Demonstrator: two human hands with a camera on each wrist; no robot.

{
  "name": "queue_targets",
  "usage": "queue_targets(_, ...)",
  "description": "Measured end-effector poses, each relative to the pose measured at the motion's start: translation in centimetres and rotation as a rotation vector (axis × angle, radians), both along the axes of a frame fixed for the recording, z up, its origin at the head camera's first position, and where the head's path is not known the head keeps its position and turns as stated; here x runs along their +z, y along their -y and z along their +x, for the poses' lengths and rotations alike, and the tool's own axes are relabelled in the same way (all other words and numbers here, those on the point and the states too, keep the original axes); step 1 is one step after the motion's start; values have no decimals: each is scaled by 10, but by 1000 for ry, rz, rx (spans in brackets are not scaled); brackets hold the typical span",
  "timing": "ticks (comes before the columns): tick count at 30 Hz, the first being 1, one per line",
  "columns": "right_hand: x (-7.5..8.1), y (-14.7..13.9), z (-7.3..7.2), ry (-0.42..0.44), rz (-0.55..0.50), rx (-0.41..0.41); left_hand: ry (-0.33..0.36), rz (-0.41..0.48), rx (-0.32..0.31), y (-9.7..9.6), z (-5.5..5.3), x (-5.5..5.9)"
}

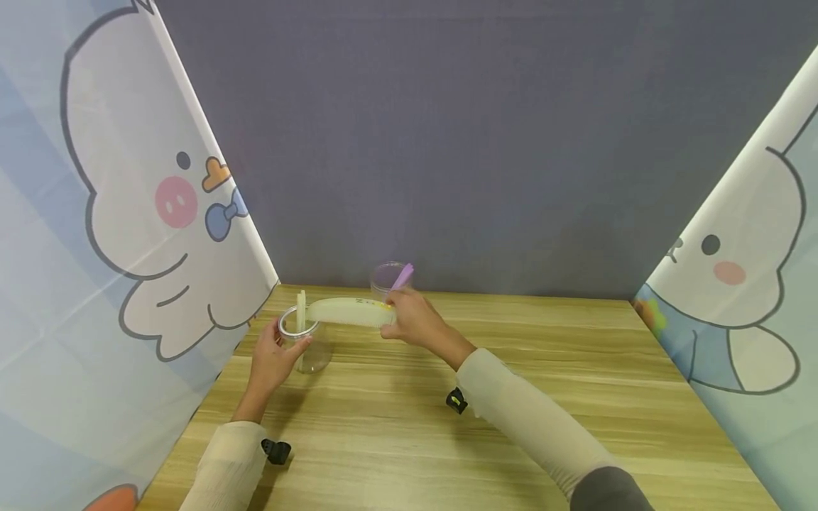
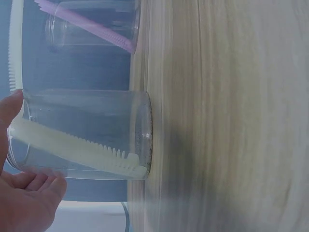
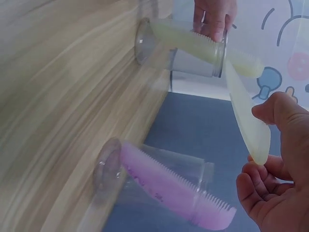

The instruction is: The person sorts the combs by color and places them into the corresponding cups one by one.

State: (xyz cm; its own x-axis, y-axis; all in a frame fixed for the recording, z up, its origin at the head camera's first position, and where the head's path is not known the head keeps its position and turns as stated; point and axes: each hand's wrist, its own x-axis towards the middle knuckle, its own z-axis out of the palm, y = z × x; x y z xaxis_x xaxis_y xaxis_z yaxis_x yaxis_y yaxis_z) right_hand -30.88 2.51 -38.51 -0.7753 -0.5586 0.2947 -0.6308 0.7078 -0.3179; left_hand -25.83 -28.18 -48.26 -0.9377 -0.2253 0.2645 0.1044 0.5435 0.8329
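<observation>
My left hand (image 1: 271, 362) grips a clear jar (image 1: 316, 358) near its silvery rim, thumb on one side and fingers on the other. Inside that jar leans a pale yellow comb (image 2: 82, 150), its end sticking out of the mouth. Pinched in my right hand (image 1: 417, 321) is a second pale yellow comb (image 1: 348, 312), held roughly level with its far end at the jar's mouth. The right wrist view shows this comb (image 3: 246, 116) between thumb and fingers. Whether its tip touches the rim, I cannot tell.
Behind my right hand, a second clear jar (image 1: 385, 273) stands near the table's back edge. A purple comb (image 3: 169, 186) leans inside it and pokes out above. The wood-grain table (image 1: 396, 440) meets a grey back panel (image 1: 434, 142), with cartoon-printed sheets at both sides.
</observation>
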Motion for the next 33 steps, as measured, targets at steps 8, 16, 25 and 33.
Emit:
queue_targets(8, 8, 16, 2, -14, 31, -8, 37, -2, 1, 1, 2, -1)
queue_targets(16, 16, 24, 1, -13, 34, 24, 33, -22, 2, 1, 1, 0)
queue_targets(25, 31, 40, 2, -38, -7, 55, 30, -21, -9, 2, 2, 1)
queue_targets(33, 32, 58, 1, 20, -247, 78, 21, -11, -13, 1, 0, 2)
